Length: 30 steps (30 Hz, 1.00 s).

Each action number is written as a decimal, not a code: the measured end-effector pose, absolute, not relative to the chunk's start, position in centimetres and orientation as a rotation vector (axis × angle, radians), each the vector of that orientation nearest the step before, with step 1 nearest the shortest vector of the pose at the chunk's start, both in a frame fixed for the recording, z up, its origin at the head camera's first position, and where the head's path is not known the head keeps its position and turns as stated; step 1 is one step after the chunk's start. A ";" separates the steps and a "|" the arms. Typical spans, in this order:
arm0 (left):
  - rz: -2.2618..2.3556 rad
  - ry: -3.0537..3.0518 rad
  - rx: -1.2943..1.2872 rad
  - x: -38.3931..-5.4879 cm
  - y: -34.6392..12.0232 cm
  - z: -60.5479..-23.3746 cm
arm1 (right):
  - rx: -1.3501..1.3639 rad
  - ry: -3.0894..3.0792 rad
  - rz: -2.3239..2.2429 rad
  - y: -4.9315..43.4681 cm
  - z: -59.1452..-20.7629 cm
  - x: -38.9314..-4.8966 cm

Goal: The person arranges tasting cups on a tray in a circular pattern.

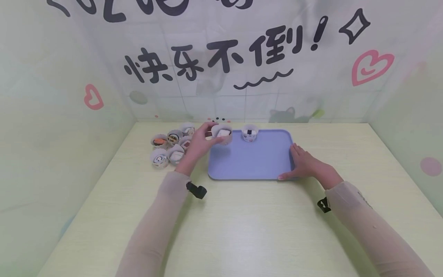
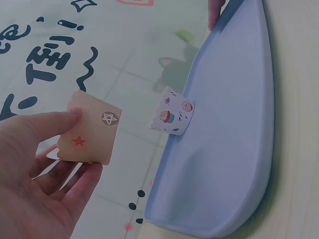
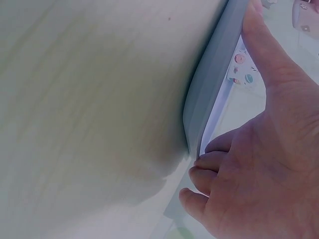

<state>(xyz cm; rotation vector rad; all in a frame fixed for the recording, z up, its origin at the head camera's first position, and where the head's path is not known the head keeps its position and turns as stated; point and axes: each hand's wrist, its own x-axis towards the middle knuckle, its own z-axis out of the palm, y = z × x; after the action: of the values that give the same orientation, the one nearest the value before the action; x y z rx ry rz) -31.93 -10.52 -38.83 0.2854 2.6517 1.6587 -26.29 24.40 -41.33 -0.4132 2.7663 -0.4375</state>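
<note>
In the head view my left hand (image 1: 200, 145) holds a small paper cup (image 1: 221, 132) above the left end of a blue-purple tray (image 1: 249, 161). A white piece shows inside that cup. The left wrist view shows the tan cup (image 2: 94, 137) with star prints, pinched between thumb and fingers. Another paper cup (image 1: 250, 134), holding a white piece with a dark band, stands at the tray's back edge; dessert prints cover its side in the left wrist view. My right hand (image 1: 306, 164) rests on the tray's right edge, thumb at the front corner and fingers along the side.
Several paper cups (image 1: 160, 158) with different small pieces inside cluster left of the tray on the pale wooden table (image 1: 242, 223). Behind the table hangs a printed curtain (image 1: 214, 88) with black lettering, and side walls enclose both ends.
</note>
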 end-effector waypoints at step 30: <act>1.634 2.620 0.390 -32.5 -4.4 -41.5 | -0.404 2.772 -0.440 24.2 -41.3 -26.2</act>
<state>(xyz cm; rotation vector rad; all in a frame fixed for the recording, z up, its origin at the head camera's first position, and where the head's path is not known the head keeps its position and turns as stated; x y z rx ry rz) -32.54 -4.35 -41.51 0.3901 2.6199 1.6335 -26.21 24.24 -41.27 -0.4036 2.7719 -0.4395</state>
